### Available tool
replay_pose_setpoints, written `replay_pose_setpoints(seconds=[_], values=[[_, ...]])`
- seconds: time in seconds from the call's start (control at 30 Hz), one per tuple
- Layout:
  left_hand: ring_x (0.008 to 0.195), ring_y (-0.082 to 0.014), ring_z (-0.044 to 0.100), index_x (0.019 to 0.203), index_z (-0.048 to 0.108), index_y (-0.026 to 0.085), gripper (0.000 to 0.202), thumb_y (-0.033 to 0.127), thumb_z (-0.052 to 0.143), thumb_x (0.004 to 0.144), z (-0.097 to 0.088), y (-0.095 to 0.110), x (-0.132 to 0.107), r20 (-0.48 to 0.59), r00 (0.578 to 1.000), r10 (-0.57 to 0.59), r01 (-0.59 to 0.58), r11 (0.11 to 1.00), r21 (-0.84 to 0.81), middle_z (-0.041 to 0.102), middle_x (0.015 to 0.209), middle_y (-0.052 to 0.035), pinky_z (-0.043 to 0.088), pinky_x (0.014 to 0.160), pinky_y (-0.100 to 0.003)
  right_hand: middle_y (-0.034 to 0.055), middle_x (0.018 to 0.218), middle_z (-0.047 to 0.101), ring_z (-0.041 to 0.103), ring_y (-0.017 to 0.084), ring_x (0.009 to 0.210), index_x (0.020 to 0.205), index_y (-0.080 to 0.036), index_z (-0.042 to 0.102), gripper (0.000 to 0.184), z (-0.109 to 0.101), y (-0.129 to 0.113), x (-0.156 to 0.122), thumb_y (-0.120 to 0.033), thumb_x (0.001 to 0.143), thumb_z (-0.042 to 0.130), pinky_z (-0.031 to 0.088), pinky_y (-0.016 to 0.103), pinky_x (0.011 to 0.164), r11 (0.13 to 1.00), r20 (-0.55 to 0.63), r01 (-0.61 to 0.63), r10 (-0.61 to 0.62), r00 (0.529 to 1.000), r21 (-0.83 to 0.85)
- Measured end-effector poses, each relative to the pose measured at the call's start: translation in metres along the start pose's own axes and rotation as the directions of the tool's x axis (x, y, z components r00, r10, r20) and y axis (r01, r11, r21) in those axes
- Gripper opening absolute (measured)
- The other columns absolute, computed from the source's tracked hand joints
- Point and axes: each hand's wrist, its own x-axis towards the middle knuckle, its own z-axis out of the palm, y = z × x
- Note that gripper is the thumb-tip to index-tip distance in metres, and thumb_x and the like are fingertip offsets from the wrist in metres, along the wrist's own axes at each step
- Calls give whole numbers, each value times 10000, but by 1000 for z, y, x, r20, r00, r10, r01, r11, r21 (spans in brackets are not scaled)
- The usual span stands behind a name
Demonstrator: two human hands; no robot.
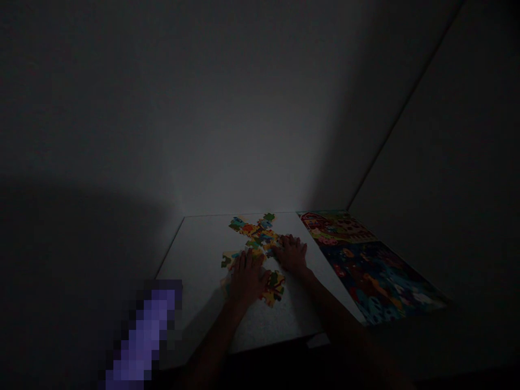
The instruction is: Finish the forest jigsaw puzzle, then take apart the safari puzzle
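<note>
Loose and joined jigsaw puzzle pieces in bright colours lie in a sprawling cluster on a white board. My left hand rests flat, palm down, on the lower part of the cluster and hides some pieces. My right hand lies flat on the board, its fingertips touching the cluster's right side. A small group of pieces shows just to the right of my left hand. Neither hand visibly grips a piece.
A colourful illustrated puzzle picture sheet with a red barn at its far end lies along the board's right side. Dark walls rise behind. A pixelated purple patch covers the lower left. The room is dim.
</note>
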Motion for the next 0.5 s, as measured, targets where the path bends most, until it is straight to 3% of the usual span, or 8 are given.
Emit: replay_pose_setpoints(seconds=[0.17, 0.37, 0.5], values=[[1464, -383, 304, 1440, 509, 262, 626, 585, 543, 905, -1, 1, -3, -1, 999, 40, -40, 999, -31, 369, 1580, -138, 273, 1189, -545, 120, 1633, 265, 173, 364, 1502, 1536, -253, 336, 672, -2, -9, 9, -608, 966, 353, 73, 607, 1167, 995, 43, 99, -99, 994, 2], [1474, -375, 284, 1460, 482, 257, 631, 569, 518, 912, 3, 7, -3, -14, 999, 35, -35, 999, -32, 372, 1582, -123, 265, 1191, -538, 157, 1626, 269, 173, 342, 1509, 1537, -228, 340, 674, 5, -26, 19, -601, 976, 356, 53, 579, 1178, 982, 26, 187, -188, 982, 25], [1476, -370, 281, 1470, 464, 225, 657, 587, 478, 922, 5, 15, -3, -21, 999, 29, -30, 999, -28, 380, 1575, -140, 269, 1187, -536, 155, 1617, 296, 163, 321, 1517, 1490, -220, 435, 613, 6, -30, 25, -559, 979, 412, 7, 592, 1183, 940, 28, 279, -290, 957, 196]])
